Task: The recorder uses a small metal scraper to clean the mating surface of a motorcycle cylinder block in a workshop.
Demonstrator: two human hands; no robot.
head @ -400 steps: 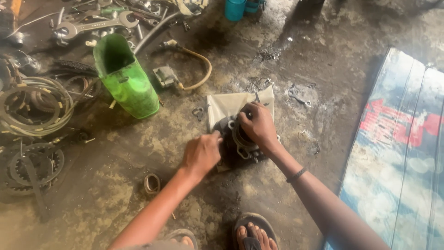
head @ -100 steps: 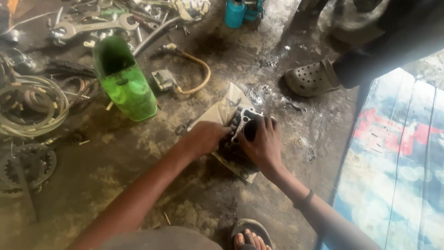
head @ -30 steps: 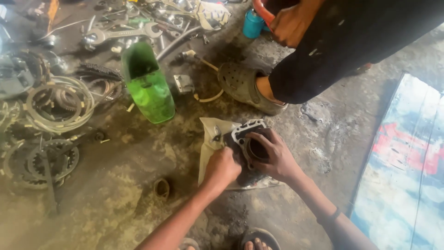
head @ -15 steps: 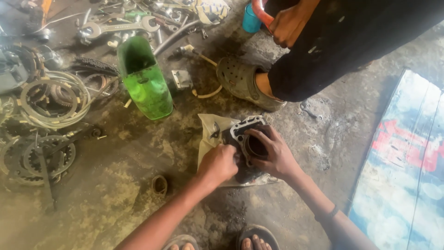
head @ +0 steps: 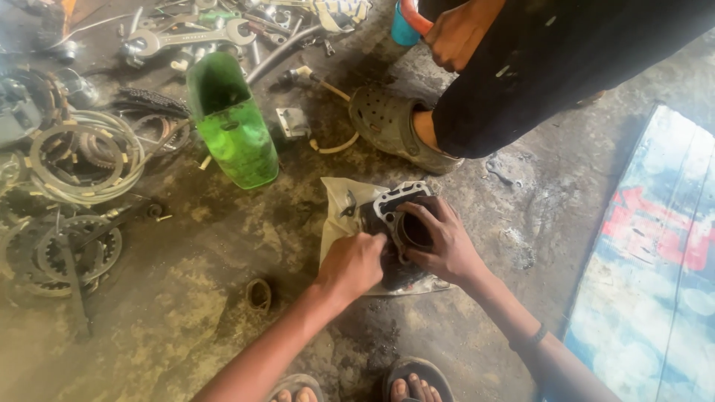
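Note:
A dark metal engine cylinder block (head: 398, 216) with a round bore rests on a pale plastic sheet (head: 341, 205) on the greasy concrete floor. My right hand (head: 442, 244) grips the block from the right, fingers curled over its rim and bore. My left hand (head: 352, 263) is closed against the block's left lower side; what its fingers hold is hidden. My feet in sandals (head: 417, 376) show at the bottom edge.
Another person stands close behind the block, one clog-shod foot (head: 392, 128) just beyond the sheet, a hand on a teal container (head: 406, 22). A cut green plastic jug (head: 231, 123), wrenches (head: 190, 39), clutch plates and sprockets (head: 78, 160) lie left. A painted board (head: 659, 275) lies right.
The other person's foot has stepped in close behind the block. My hands stay on the cylinder block, with the left hand shifting slightly lower along its side.

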